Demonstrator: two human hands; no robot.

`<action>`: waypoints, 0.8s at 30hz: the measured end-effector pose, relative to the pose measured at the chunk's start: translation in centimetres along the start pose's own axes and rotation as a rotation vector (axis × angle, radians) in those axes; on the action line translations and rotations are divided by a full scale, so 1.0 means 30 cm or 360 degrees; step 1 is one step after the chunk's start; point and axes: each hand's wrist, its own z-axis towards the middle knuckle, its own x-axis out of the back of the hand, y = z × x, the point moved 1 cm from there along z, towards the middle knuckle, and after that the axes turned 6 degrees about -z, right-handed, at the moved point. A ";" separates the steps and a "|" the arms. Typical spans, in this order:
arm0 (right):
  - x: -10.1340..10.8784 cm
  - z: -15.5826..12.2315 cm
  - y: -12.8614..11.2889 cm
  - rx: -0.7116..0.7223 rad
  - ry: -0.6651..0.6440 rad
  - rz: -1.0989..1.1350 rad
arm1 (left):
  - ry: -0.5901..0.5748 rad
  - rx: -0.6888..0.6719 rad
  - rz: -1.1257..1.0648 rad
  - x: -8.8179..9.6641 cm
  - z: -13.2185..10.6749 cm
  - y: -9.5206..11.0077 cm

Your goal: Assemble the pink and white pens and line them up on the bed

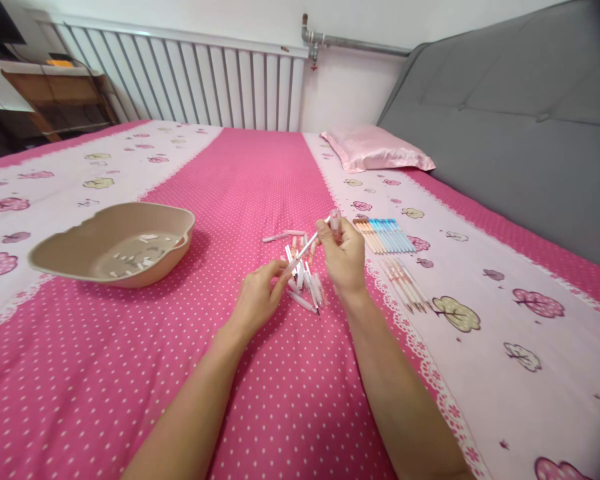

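Observation:
A slim white pen (307, 248) slants between my two hands above the pink bedspread. Its upper end is pinched in my right hand (344, 257), which also has a clear pinkish pen cap (335, 221) sticking up from the fingers. My left hand (261, 293) is closed at the pen's lower end. Beneath and between the hands lies a loose heap of pen parts (305, 287), white, clear and pinkish, some with dark tips. To the right are a row of blue and orange-brown pens (387, 237) and a smaller row of pale pens (405, 285).
A beige basin (115, 240) with small white pieces inside stands to the left on the bed. A pink pillow (375, 148) rests at the far right, by the grey headboard (510, 127). Behind the bed runs a white radiator (190, 73).

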 end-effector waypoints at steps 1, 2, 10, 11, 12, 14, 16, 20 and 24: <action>-0.003 -0.002 0.002 -0.0006 -0.0030 -0.0002 | -0.0001 -0.0004 -0.0003 0.000 0.000 0.001; -0.006 -0.003 0.003 -0.0015 -0.0058 -0.0011 | -0.0001 -0.0005 -0.0005 0.000 -0.001 0.001; -0.017 -0.012 0.020 -0.0084 -0.0356 -0.0105 | 0.0054 -0.0021 -0.0107 0.003 -0.001 0.016; -0.020 -0.015 0.022 -0.0084 -0.0415 -0.0099 | 0.0073 -0.0020 -0.0142 0.004 0.000 0.018; -0.024 -0.019 0.022 -0.0086 -0.0478 -0.0088 | 0.0090 -0.0016 -0.0167 0.004 0.000 0.019; -0.032 -0.026 0.020 -0.0114 -0.0580 -0.0046 | 0.0112 0.0004 -0.0185 0.004 0.000 0.021; -0.035 -0.029 0.012 -0.0208 -0.0600 0.0044 | 0.0115 0.0023 -0.0195 0.004 0.000 0.020; -0.025 -0.019 -0.003 -0.0608 -0.0540 0.0440 | 0.0109 0.0028 -0.0228 0.005 -0.003 0.017; -0.006 0.003 0.001 -0.0915 -0.0514 0.0894 | 0.0108 0.0021 -0.0198 0.005 -0.004 0.015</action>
